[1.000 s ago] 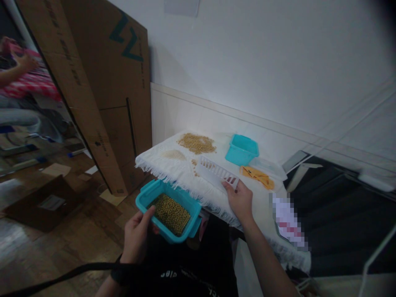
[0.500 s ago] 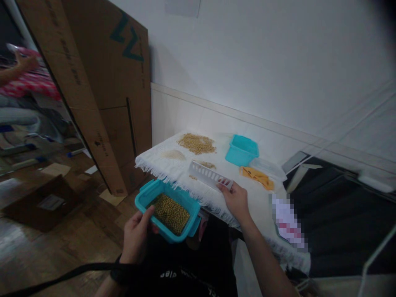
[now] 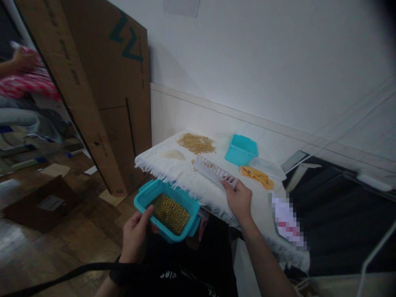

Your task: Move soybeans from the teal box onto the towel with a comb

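Note:
My left hand (image 3: 136, 233) grips the near-left rim of a turquoise plastic tub (image 3: 176, 187), thumb over the edge. Yellow-green beans (image 3: 171, 212) cover its bottom, and it is held just below the table's front edge. In my right hand (image 3: 239, 202) is one end of a white slotted plastic strip (image 3: 213, 172), tilted over the tablecloth. A few loose beans (image 3: 193, 164) lie beside its far end; part of a small heap shows behind its slots. Farther back spreads a larger pile of beans (image 3: 196, 143), with a pale fine-grained heap (image 3: 172, 155) to its left.
A second turquoise tub (image 3: 243, 150) stands at the back of the white fringed tablecloth (image 3: 185, 175). Near it lie a clear lid (image 3: 269, 167) and an orange cloth (image 3: 256, 176). A tall cardboard box (image 3: 114, 95) rises at the left; another person's hand (image 3: 23, 60) is beyond it.
My right hand has shifted slightly right with the strip, whose far end has moved up and right over the small heap. My left hand and the tub stay in place.

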Demonstrator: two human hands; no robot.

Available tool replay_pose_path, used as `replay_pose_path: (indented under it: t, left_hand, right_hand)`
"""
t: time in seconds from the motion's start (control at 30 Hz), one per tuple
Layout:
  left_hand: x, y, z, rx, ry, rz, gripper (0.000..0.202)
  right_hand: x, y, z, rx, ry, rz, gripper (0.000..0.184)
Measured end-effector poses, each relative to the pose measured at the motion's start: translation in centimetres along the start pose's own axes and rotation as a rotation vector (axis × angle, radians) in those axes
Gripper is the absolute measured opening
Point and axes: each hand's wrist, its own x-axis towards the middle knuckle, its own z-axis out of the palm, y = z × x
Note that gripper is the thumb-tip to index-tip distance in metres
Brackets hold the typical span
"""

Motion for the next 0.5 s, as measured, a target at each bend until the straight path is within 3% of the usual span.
replay_pose_path:
  t: [0.2, 0.5]
  left_hand:
    - [0.0, 0.5, 0.2, 0.066, 0.02, 0.006, 0.038]
    - [0.0, 0.1, 0.0, 0.05, 0.004, 0.006, 0.037]
  right_hand:
    - [2.7, 2.5, -0.6, -0.054, -0.003, 0.016, 0.034]
    - [2.3, 2.1, 0.0, -0.043, -0.026, 0.011, 0.037]
